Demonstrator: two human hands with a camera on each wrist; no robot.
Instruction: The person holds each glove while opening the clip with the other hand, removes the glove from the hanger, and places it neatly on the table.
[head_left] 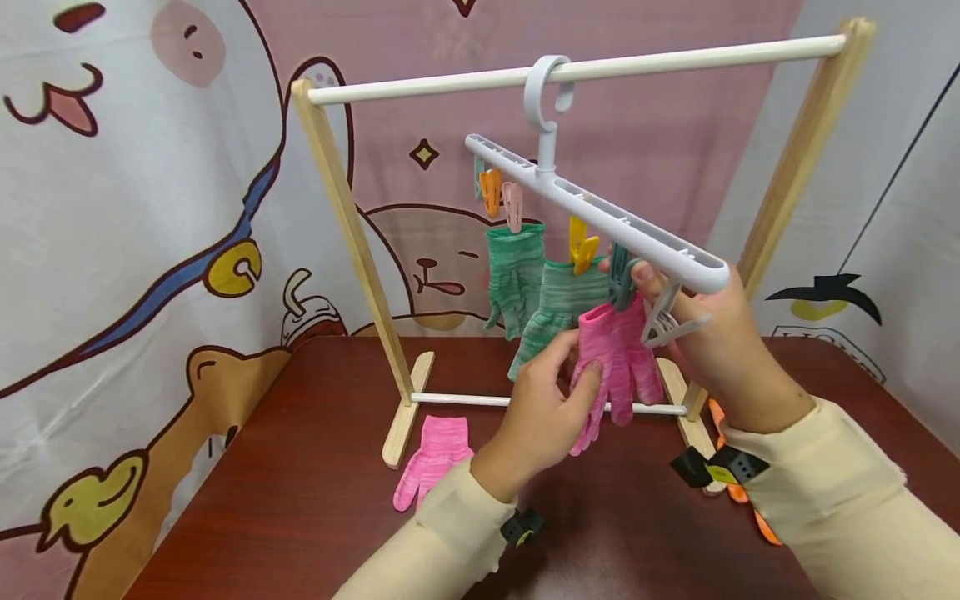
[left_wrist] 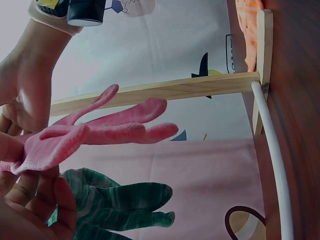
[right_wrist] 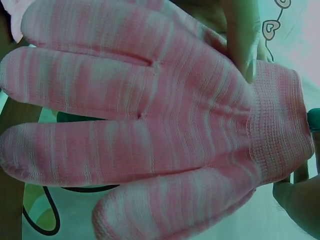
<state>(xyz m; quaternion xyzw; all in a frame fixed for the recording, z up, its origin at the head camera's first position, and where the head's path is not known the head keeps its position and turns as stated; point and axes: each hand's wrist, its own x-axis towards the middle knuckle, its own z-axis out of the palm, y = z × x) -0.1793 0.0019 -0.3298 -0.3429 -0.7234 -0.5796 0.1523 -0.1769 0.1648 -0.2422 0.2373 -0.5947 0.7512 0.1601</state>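
Observation:
A pink knitted glove point(head_left: 617, 354) hangs fingers-down below the near end of a white hanger point(head_left: 600, 213). My left hand point(head_left: 543, 408) pinches this glove between thumb and fingers, the thumb on its front. At its cuff, my right hand point(head_left: 716, 337) grips a dark teal clothespin point(head_left: 621, 275) attached under the hanger; part of that hand is behind the hanger's end. The glove's striped cuff point(right_wrist: 280, 120) fills the right side of the right wrist view. Beside it, a green glove point(head_left: 572, 287) hangs from a yellow clothespin point(head_left: 581, 247), and another green glove point(head_left: 516, 271) from a pink clothespin point(head_left: 513, 207).
The hanger hooks over the white top rod point(head_left: 697, 60) of a wooden rack point(head_left: 337, 208). A second pink glove point(head_left: 437, 454) lies on the dark table point(head_left: 300, 500). Orange gloves point(head_left: 765, 529) lie partly hidden beneath my right forearm. An orange clothespin point(head_left: 491, 193) and a grey clothespin point(head_left: 667, 321) hang unloaded.

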